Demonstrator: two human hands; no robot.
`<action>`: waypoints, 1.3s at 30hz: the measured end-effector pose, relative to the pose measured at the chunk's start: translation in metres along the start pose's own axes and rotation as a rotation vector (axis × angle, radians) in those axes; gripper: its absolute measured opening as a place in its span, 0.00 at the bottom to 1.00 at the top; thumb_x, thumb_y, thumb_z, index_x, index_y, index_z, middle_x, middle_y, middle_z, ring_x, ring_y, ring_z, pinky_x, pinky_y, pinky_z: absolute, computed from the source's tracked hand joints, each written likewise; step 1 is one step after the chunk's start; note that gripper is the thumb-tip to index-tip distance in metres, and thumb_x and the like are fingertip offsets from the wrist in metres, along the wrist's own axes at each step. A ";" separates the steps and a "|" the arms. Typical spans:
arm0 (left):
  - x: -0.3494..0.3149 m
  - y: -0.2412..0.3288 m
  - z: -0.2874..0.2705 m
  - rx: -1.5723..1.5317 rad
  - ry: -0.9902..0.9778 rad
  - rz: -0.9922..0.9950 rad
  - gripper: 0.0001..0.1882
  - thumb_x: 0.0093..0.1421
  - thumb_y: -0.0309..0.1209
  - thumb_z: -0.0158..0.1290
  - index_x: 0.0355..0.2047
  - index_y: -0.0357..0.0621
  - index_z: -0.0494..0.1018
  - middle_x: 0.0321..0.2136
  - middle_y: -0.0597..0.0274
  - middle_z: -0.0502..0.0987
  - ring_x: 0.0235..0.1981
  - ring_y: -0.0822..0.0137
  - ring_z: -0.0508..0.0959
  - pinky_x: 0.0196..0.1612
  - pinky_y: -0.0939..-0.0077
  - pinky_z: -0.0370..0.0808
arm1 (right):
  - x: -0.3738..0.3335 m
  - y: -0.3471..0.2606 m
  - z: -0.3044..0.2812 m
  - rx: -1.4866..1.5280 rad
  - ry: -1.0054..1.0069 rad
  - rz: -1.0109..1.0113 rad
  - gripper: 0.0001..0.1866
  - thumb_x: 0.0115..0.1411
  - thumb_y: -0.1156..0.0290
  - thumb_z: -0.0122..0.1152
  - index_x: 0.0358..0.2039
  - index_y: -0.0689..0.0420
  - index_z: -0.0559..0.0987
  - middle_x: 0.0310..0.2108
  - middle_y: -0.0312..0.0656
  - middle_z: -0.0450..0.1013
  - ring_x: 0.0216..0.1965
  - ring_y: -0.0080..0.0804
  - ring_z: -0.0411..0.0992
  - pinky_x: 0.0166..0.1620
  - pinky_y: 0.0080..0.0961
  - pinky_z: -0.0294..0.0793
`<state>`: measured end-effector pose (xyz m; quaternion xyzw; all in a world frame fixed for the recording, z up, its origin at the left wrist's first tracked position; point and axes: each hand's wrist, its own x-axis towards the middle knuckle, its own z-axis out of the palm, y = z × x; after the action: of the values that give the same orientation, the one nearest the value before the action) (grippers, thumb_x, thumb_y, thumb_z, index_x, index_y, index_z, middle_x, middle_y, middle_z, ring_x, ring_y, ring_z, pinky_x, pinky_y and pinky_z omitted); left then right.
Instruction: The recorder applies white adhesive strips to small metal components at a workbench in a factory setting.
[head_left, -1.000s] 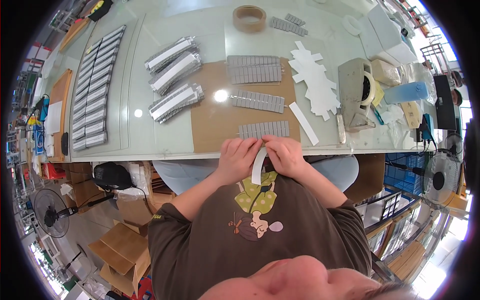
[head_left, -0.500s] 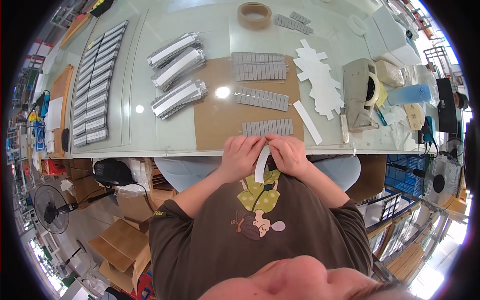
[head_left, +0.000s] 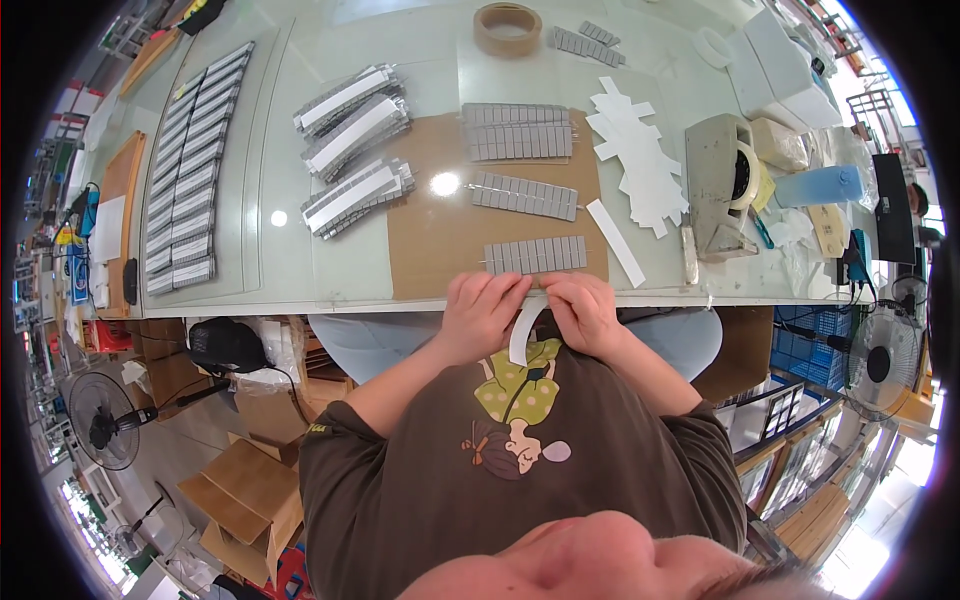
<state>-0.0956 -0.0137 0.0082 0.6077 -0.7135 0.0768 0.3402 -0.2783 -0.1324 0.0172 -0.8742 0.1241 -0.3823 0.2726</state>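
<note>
Sightlines first: the upper end of the narrow, curling white strip (head_left: pixel 522 335) is disappearing at the fingers of the right hand (head_left: pixel 583 312), so its full length isn't showing. Thumbs are mostly hiding too. Right hand is pinching narrow, apparently on that strip. Left hand (head_left: pixel 483 315) is bending its fingers inward just beside; can't tell whether it is gripping the strip as well, its own knuckles are blocking the view. Also can't tell whether the fingertips are touching the grey, ribbed segmented piece (head_left: pixel 535 254) lying just beyond them on the flat brown sheet (head_left: pixel 430 270). A round glare is washing out part of that sheet.

Strip itself: plain white, flat, smooth-looking, edges running parallel. It is hanging between the hands at the near table edge, bowing toward the right hand at the top, lower end dangling in front of the dark brown shirt (head_left: pixel 400 500) with the green printed figure. Material: not making it out.

Around it: a straight white strip (head_left: pixel 615 244) is lying slantwise past the sheet's right edge, a heap of overlapping white strips (head_left: pixel 640 160) is sitting beyond, and three grey bundles topped with white (head_left: pixel 358 198) are resting on the left.
</note>
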 end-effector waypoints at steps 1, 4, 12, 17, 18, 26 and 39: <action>-0.003 -0.001 0.000 0.001 0.000 -0.002 0.21 0.56 0.38 0.61 0.49 0.47 0.80 0.48 0.68 0.76 0.48 0.64 0.72 0.54 0.62 0.66 | -0.005 0.000 -0.002 0.001 -0.001 -0.001 0.11 0.56 0.82 0.65 0.39 0.61 0.74 0.36 0.47 0.81 0.29 0.43 0.79 0.32 0.35 0.79; -0.010 -0.006 -0.003 -0.004 0.026 -0.025 0.21 0.53 0.37 0.63 0.49 0.49 0.80 0.48 0.70 0.76 0.49 0.64 0.71 0.54 0.61 0.66 | -0.017 -0.004 -0.013 0.061 -0.025 0.130 0.10 0.58 0.84 0.64 0.39 0.60 0.75 0.33 0.46 0.79 0.30 0.44 0.79 0.32 0.34 0.79; -0.019 -0.019 -0.014 0.040 0.030 -0.081 0.20 0.51 0.36 0.65 0.45 0.50 0.81 0.46 0.71 0.77 0.49 0.64 0.71 0.55 0.61 0.65 | -0.005 0.001 -0.024 0.789 0.304 0.870 0.10 0.68 0.83 0.58 0.49 0.65 0.79 0.33 0.39 0.78 0.30 0.26 0.78 0.35 0.24 0.83; -0.015 -0.016 -0.013 0.066 0.038 -0.071 0.18 0.52 0.36 0.64 0.44 0.49 0.82 0.45 0.71 0.77 0.48 0.65 0.71 0.55 0.62 0.65 | 0.017 0.004 -0.020 0.757 0.312 1.064 0.09 0.67 0.80 0.61 0.47 0.68 0.79 0.32 0.41 0.78 0.30 0.25 0.79 0.35 0.23 0.83; -0.015 -0.016 -0.013 0.069 0.039 -0.072 0.18 0.52 0.36 0.64 0.44 0.49 0.82 0.45 0.71 0.77 0.48 0.65 0.71 0.55 0.62 0.65 | 0.017 0.004 -0.020 0.758 0.310 1.063 0.09 0.67 0.80 0.61 0.47 0.68 0.79 0.32 0.41 0.78 0.30 0.25 0.79 0.35 0.23 0.83; -0.015 -0.017 -0.012 0.042 0.056 -0.066 0.20 0.50 0.35 0.66 0.45 0.49 0.82 0.45 0.71 0.78 0.47 0.64 0.71 0.54 0.63 0.64 | 0.015 0.009 -0.019 0.583 0.278 1.107 0.08 0.68 0.78 0.61 0.45 0.67 0.80 0.32 0.38 0.78 0.29 0.21 0.78 0.33 0.20 0.82; -0.011 -0.014 -0.016 0.021 0.048 -0.096 0.20 0.51 0.35 0.65 0.45 0.48 0.81 0.49 0.67 0.78 0.49 0.61 0.73 0.53 0.61 0.67 | 0.018 0.011 -0.019 0.559 0.246 1.140 0.08 0.68 0.77 0.61 0.46 0.66 0.80 0.33 0.38 0.78 0.29 0.21 0.77 0.33 0.19 0.81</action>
<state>-0.0762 -0.0002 0.0094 0.6426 -0.6744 0.0825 0.3541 -0.2804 -0.1560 0.0326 -0.5171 0.4949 -0.2929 0.6339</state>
